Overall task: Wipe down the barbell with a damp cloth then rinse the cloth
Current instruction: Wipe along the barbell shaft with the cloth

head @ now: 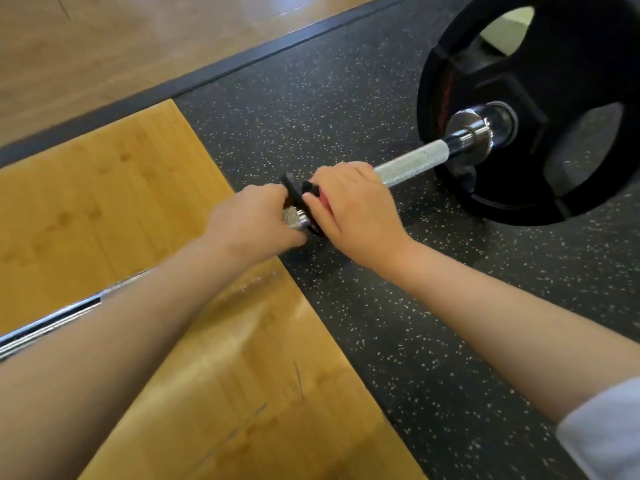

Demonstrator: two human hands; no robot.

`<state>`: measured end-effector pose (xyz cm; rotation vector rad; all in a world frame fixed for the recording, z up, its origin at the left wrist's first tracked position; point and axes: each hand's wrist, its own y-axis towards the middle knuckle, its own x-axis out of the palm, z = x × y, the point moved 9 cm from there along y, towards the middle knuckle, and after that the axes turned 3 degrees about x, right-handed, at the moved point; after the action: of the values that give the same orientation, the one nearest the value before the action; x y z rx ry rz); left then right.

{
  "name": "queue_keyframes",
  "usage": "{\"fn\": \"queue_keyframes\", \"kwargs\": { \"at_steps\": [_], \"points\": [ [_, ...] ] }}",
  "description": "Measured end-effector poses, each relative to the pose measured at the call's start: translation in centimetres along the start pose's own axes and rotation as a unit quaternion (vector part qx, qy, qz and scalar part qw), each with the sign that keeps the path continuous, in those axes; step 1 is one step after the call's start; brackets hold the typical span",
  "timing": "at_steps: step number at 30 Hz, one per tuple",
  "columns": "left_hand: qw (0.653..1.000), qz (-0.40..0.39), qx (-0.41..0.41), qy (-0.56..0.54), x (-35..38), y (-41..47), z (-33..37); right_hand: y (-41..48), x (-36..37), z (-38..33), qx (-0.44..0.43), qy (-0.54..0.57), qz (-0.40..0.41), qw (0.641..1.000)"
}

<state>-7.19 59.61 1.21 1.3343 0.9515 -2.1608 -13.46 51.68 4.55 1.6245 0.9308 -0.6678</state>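
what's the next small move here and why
Probably slide the right hand, which grips the barbell over something red, along toward the weight plate: that knurled stretch lies uncovered, while the left hand holds the bar steady.

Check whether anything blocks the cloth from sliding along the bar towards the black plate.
Nothing visible does. The right hand holds the pink cloth on the barbell, and the bar is bare from there to the weight plate. A black piece and the left hand sit on the opposite side.

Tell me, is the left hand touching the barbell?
Touching. The head view shows the left hand wrapped round the barbell shaft, skin against metal, with no gap.
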Motion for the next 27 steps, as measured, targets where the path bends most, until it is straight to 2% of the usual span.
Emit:
{"fn": "queue_keyframes", "kwargs": {
  "at_steps": [1, 3, 6, 8, 10, 12, 14, 16, 17, 19, 21, 23, 24, 26, 27],
  "points": [
    [0.991, 0.081, 0.021, 0.108, -0.6, -0.8, 0.9, 0.0, -0.4, 1.3, 0.020, -0.005, -0.002, 1.000],
    [0.972, 0.145, 0.053, 0.174, -0.1, -2.0, 2.0, -0.1, -1.7, 5.3, 0.080, -0.026, -0.004, 0.996],
    [0.967, 0.172, 0.050, 0.183, 0.1, -1.6, 1.5, -0.6, -4.1, 12.1, 0.182, -0.056, 0.008, 0.982],
    [0.962, 0.188, 0.065, 0.185, -0.3, -1.5, 1.7, -1.1, -4.5, 14.2, 0.231, -0.051, 0.011, 0.971],
    [0.962, 0.191, 0.074, 0.178, -0.3, -1.4, 2.0, -1.4, -4.3, 13.9, 0.260, -0.032, 0.027, 0.965],
    [0.970, 0.172, 0.073, 0.158, 0.0, -0.8, 1.6, -1.3, -3.7, 11.3, 0.246, -0.013, 0.048, 0.968],
    [0.988, 0.090, 0.072, 0.107, 0.5, 0.5, 1.1, -0.9, -2.3, 7.1, 0.185, 0.003, 0.038, 0.982],
    [0.994, -0.069, 0.066, -0.045, 1.7, 1.5, 0.8, -0.6, -0.5, 2.3, 0.118, 0.022, 0.020, 0.993],
    [0.977, -0.152, 0.057, -0.136, 2.4, 1.5, 0.9, -0.5, 0.2, 0.4, 0.093, 0.028, 0.016, 0.995],
    [0.920, -0.289, 0.036, -0.263, 3.6, 0.6, 1.4, -0.2, 0.8, -1.6, 0.061, 0.024, 0.021, 0.998],
    [0.899, -0.326, 0.035, -0.289, 3.6, 0.3, 1.5, 0.0, 0.6, -1.6, 0.033, 0.015, 0.024, 0.999],
    [0.923, -0.270, 0.020, -0.273, 2.9, 0.6, 1.2, 0.0, 0.4, -1.1, 0.002, 0.016, 0.018, 1.000],
    [0.950, -0.203, 0.008, -0.237, 2.3, 0.8, 0.8, 0.0, 0.4, -1.0, -0.012, 0.016, 0.012, 1.000],
    [0.999, -0.003, 0.005, -0.037, 0.5, 0.5, 0.3, -0.1, 0.5, -0.7, -0.030, 0.010, -0.005, 1.000],
    [0.991, 0.095, 0.026, 0.087, -0.1, -0.4, 0.8, 0.0, 0.4, -0.2, -0.026, 0.007, -0.011, 1.000]
  ]
}}
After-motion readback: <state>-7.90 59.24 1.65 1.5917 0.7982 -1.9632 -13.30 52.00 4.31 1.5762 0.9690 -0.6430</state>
